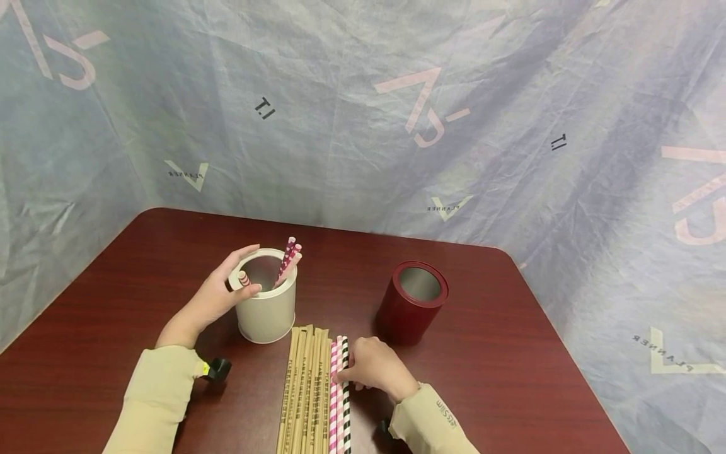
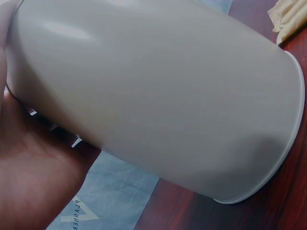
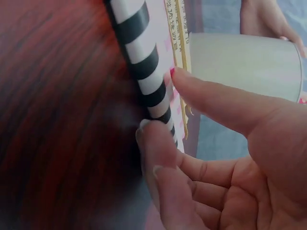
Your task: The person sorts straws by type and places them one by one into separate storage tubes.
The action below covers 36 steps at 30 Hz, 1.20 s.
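Note:
My left hand [image 1: 218, 287] holds a cream can [image 1: 266, 318] near its rim, thumb on the near side. Inside the can stand several patterned paper straws [image 1: 287, 260], leaning on its wall. My right hand [image 1: 375, 366] is at the right end of a row of straws on the table. Its fingertips touch a black-and-white striped straw [image 3: 144, 67], while the thumb reaches over the pink-striped straws [image 1: 333, 419] beside it. Left of these lie several straws in printed brown paper wrappers [image 1: 300, 403], side by side. The left wrist view shows mostly the can's side.
A dark red can [image 1: 411, 309] stands upright at the right, beyond my right hand; no straws show in its mouth. The reddish-brown table [image 1: 510, 359] ends at a grey printed cloth [image 1: 340, 126] hung behind it and at the right.

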### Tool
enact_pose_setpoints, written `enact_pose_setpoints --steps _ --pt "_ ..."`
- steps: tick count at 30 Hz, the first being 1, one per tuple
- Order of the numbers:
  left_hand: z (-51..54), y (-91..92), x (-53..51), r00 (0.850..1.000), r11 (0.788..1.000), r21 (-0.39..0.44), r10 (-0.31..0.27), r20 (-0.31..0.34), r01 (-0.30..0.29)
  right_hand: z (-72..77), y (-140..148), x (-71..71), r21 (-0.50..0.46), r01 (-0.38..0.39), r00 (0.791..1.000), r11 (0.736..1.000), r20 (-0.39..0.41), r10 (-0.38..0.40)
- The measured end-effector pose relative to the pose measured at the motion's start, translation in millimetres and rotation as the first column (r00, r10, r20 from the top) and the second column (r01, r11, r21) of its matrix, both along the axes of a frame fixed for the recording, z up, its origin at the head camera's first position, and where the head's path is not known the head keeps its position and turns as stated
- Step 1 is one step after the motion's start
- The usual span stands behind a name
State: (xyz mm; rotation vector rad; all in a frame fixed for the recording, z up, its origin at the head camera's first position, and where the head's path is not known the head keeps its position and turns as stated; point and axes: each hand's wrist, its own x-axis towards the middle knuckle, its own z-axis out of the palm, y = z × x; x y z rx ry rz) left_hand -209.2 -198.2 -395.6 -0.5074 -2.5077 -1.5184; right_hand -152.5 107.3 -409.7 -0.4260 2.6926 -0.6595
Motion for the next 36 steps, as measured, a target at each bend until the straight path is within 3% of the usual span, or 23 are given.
enact_pose_setpoints --steps 10,36 --pt "0.8 -0.3 1.1 1.0 1.0 0.009 -0.003 0.004 0.003 -8.2 0 -0.5 -0.13 0.048 0.998 0.99 0.057 -0.041" --pt "0.3 0.1 0.6 1.0 1.0 0.025 -0.018 -0.016 0.018 -8.0 6 -4.0 -0.25 0.08 0.977 0.965 0.21 -0.026"
